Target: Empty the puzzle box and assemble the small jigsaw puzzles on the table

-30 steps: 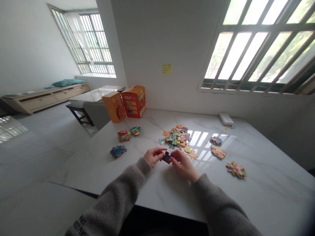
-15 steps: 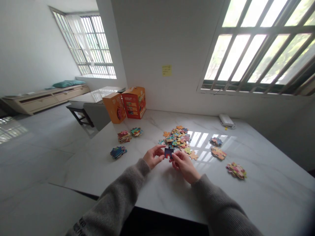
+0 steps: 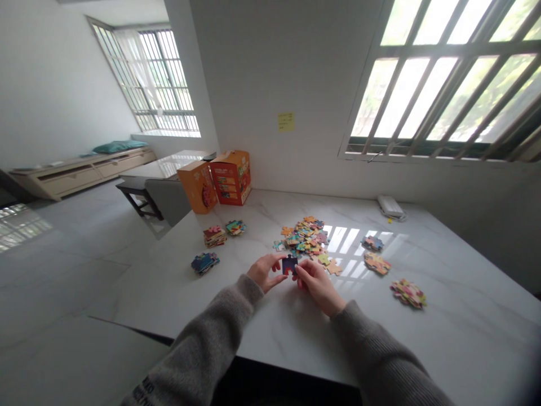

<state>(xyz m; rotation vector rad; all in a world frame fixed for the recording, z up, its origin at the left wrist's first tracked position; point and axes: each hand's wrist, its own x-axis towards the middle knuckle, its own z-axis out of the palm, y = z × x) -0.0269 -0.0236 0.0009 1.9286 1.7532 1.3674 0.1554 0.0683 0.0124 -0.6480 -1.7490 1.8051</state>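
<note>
Turned from its earlier slant, the dark puzzle piece [image 3: 289,265] is facing the wearer, the right hand [image 3: 318,286] pinching its right edge, the left hand [image 3: 262,272] arching around its left edge, hold unclear, a mixed pile [image 3: 306,237] lying just beyond the grip.

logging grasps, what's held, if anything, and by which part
A dark puzzle piece, by its right edge in the right hand; left hand contact is unclear.
</note>
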